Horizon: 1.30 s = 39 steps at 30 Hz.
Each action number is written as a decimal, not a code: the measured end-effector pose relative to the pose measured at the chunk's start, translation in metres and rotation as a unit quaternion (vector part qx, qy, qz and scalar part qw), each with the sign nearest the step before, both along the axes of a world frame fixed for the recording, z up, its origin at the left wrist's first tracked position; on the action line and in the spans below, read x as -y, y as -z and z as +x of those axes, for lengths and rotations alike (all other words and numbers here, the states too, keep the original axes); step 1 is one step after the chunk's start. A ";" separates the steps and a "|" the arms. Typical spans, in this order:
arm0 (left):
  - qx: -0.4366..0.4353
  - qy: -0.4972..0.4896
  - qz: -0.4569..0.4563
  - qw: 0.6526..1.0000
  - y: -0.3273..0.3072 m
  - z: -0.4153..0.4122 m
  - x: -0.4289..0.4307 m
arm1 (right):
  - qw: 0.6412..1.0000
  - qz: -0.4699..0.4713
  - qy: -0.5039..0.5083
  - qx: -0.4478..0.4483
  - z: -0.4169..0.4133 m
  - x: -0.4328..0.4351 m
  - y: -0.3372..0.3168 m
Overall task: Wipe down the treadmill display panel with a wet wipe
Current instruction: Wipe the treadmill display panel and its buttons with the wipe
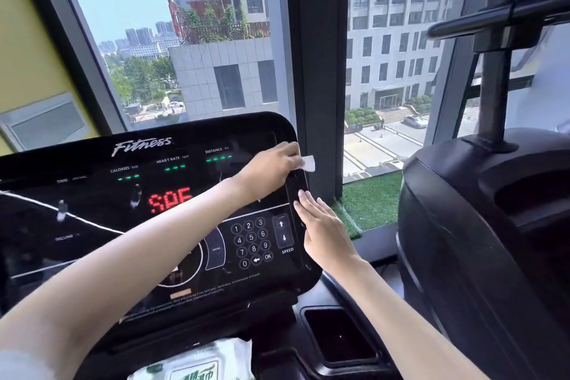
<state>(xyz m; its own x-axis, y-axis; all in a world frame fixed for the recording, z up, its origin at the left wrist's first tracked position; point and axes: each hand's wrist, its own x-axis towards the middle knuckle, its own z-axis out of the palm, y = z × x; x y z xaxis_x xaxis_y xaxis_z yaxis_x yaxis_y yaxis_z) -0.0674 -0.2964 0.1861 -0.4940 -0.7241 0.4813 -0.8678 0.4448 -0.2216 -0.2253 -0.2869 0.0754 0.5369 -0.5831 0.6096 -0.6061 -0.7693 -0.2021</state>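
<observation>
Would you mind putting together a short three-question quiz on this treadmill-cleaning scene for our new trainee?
1. True or false: the left hand holds the wet wipe at the upper right edge of the display panel.
2. Where does the right hand rest? A) on the number keypad B) on the panel's right rim C) on the wipe packet
3. Fill in: the lit red letters not covered by the arm read ___.

Key: 1 true; 2 B; 3 SPE.
</observation>
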 end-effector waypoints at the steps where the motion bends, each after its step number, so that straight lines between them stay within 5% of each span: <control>1: -0.007 -0.010 -0.003 1.000 -0.006 0.003 0.002 | 1.000 -0.001 -0.002 -0.006 0.000 0.000 0.001; 5: -0.199 -0.107 -0.109 0.968 -0.032 0.011 0.016 | 1.000 -0.006 -0.004 -0.018 -0.001 0.000 0.003; 7: -0.154 -0.072 -0.089 0.981 -0.018 0.006 0.015 | 1.000 -0.004 -0.004 -0.025 -0.002 0.001 0.004; 11: 0.069 0.022 0.064 0.995 0.014 -0.010 -0.003 | 0.999 0.003 -0.022 -0.037 -0.008 0.000 0.002; 16: -0.141 -0.084 -0.083 0.983 -0.009 -0.003 0.013 | 0.996 0.002 -0.030 -0.086 -0.013 -0.003 -0.002; 21: 0.021 0.009 0.076 0.997 0.023 -0.015 -0.005 | 0.993 -0.002 -0.038 -0.109 -0.019 -0.004 -0.001; 26: -0.190 -0.095 -0.077 0.974 0.007 -0.007 0.014 | 0.996 0.008 -0.028 -0.082 -0.039 -0.014 0.029; 28: -0.047 -0.024 -0.057 0.997 0.020 -0.012 0.004 | 0.994 0.023 -0.033 -0.097 -0.042 -0.021 0.044; 30: 0.158 0.071 0.022 0.985 0.035 -0.014 -0.012 | 0.993 0.030 -0.041 -0.111 -0.043 -0.028 0.054; 31: 0.189 0.076 0.037 0.978 0.033 -0.011 -0.013 | 0.992 0.034 -0.045 -0.115 -0.042 -0.031 0.056; 35: -0.106 -0.083 -0.063 0.989 0.020 -0.008 0.004 | 0.991 0.046 -0.049 -0.119 -0.040 -0.037 0.061; 36: -0.119 -0.082 -0.069 0.987 0.025 -0.011 0.002 | 0.990 0.051 -0.048 -0.121 -0.039 -0.038 0.060; 39: 0.086 0.055 0.045 0.994 0.051 -0.023 -0.018 | 0.989 0.056 -0.052 -0.127 -0.038 -0.038 0.059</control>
<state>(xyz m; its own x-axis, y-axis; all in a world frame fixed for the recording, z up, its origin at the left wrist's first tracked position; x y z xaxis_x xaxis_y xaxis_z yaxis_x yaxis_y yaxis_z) -0.0903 -0.2788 0.1348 -0.6410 -0.6981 0.3190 -0.7664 0.5589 -0.3167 -0.2635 -0.2486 0.0166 0.7248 -0.5732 0.3823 -0.5670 -0.8115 -0.1417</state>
